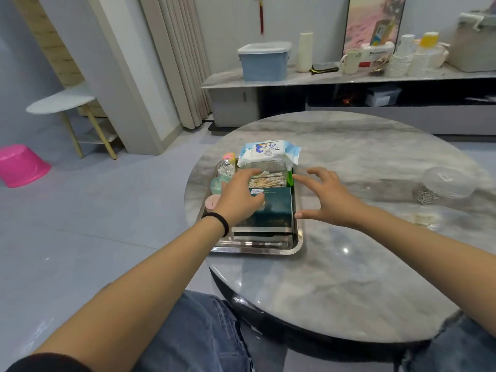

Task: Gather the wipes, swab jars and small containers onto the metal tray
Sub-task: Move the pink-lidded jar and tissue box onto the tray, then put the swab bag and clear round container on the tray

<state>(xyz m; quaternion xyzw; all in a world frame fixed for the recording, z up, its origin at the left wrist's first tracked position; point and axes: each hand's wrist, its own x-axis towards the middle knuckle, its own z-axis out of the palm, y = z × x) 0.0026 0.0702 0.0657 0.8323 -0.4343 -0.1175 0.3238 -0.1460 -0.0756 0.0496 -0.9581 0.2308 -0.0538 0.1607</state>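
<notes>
Round marble tabletop; clear lidded dish well right of both grips. Left grip spread, resting on dark green box in metal tray; right grip spread apart, holding nothing.

Tray packed: wipes at far end, swab box mid, green box near, jars along left rim. Desk bare right of tray and in front; clear lid and metal clips far right.
</notes>
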